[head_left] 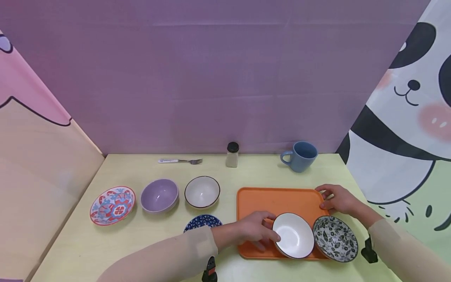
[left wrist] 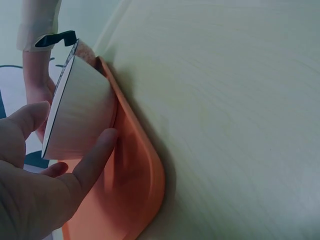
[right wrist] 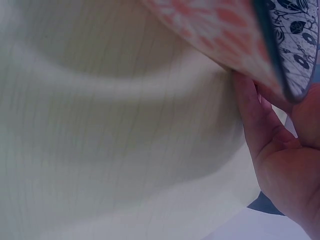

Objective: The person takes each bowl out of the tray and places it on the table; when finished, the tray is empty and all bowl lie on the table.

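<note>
Pale table (head_left: 84, 254) meets purple wall (head_left: 211, 70) at twelve o'clock, panda print (head_left: 410, 125) at two. Left hand (head_left: 254, 228) grip is unclear; right hand (head_left: 339, 199) fingers are apart.

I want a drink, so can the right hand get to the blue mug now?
Probably yes. The right hand is by the tray's far right corner, and just bare table seems to lie between it and the blue mug.
</note>
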Demonstrator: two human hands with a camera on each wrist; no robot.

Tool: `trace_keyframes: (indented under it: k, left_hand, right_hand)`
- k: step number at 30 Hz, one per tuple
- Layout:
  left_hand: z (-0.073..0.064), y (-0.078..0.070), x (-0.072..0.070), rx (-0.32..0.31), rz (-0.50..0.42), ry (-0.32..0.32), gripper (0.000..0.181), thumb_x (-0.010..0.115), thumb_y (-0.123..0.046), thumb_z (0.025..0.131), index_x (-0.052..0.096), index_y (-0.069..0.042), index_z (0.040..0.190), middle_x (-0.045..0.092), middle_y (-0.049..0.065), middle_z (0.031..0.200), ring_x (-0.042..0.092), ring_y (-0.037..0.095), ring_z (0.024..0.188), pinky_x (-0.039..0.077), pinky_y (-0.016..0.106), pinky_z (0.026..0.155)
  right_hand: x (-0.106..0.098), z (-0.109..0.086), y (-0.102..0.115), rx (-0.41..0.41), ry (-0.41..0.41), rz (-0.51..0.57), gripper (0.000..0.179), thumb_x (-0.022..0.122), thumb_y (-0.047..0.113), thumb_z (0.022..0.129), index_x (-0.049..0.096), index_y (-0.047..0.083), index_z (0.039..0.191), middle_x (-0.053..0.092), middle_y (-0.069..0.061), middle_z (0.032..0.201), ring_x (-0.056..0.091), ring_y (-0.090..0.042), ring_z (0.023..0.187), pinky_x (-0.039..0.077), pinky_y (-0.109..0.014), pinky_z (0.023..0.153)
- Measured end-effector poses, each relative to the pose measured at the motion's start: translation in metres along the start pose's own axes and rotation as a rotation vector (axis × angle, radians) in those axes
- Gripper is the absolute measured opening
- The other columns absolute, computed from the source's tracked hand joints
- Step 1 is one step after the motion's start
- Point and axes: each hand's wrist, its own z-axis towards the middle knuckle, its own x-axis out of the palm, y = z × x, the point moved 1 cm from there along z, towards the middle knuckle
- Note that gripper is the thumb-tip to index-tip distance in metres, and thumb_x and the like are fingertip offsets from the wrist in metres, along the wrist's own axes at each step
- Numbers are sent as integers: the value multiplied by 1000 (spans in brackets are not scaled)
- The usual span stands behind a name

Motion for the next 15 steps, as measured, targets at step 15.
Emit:
trace_keyframes:
  k: [15]
  left_hand:
    - [5,3,8,-11,51,-49,38,78,-2,85,70,-9,121,67,2,100,70,21,78,64,43,65]
  right_hand:
    - [1,1,-1,7,-16,-5,58,75,0,89,51,-2,142,57,-20,113,65,-25,86,66,-41,75]
